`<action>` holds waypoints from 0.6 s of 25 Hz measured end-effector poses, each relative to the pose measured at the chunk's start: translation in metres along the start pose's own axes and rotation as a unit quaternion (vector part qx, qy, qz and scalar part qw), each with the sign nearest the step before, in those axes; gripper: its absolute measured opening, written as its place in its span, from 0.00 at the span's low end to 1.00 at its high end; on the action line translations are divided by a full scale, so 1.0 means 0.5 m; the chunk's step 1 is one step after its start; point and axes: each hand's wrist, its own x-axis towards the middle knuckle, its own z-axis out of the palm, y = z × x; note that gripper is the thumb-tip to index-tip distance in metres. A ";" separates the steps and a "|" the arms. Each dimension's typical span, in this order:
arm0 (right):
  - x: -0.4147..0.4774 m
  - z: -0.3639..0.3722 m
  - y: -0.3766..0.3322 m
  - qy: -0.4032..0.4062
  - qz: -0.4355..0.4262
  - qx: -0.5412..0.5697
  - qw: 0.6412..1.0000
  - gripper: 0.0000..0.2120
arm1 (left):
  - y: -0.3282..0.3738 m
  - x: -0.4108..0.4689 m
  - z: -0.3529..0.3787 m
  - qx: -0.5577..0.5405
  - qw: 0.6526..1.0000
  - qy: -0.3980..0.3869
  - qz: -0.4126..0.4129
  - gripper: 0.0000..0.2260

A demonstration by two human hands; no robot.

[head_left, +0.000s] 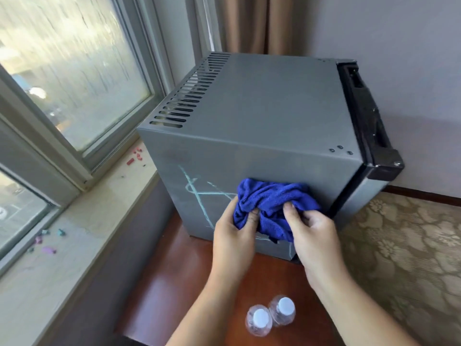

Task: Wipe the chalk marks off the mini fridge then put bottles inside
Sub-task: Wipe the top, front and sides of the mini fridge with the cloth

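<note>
A grey mini fridge point(262, 108) stands on a dark wooden table point(174, 283), its black door point(369, 121) on the right side and shut. Pale blue-green chalk marks point(197, 196) cross the side panel facing me. A bunched blue cloth point(269, 198) is pressed against that panel, to the right of the marks. My left hand point(234, 236) and my right hand point(311, 236) both grip the cloth from below. Two clear plastic bottles point(270, 317) with white caps stand on the table near me, seen from above.
A stone window sill point(82, 240) runs along the left, with red chalk pieces point(134, 158) and more coloured chalk bits point(47, 240) on it. Patterned carpet point(404, 258) lies to the right. A grey wall and a brown curtain point(249, 21) are behind the fridge.
</note>
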 end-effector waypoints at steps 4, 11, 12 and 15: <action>0.009 0.183 -0.027 -0.069 -0.024 0.010 0.997 0.22 | -0.013 0.073 -0.164 -0.001 0.996 0.086 0.007 0.15; -0.002 0.442 -0.058 -0.167 0.014 0.074 0.983 0.24 | -0.056 0.165 -0.373 0.041 0.978 0.195 -0.062 0.09; -0.003 0.447 -0.054 -0.168 0.017 0.074 0.983 0.25 | -0.062 0.165 -0.376 0.053 0.977 0.195 -0.065 0.09; 0.001 0.415 -0.048 -0.171 0.015 0.048 0.984 0.28 | -0.070 0.147 -0.347 0.044 0.978 0.187 -0.078 0.08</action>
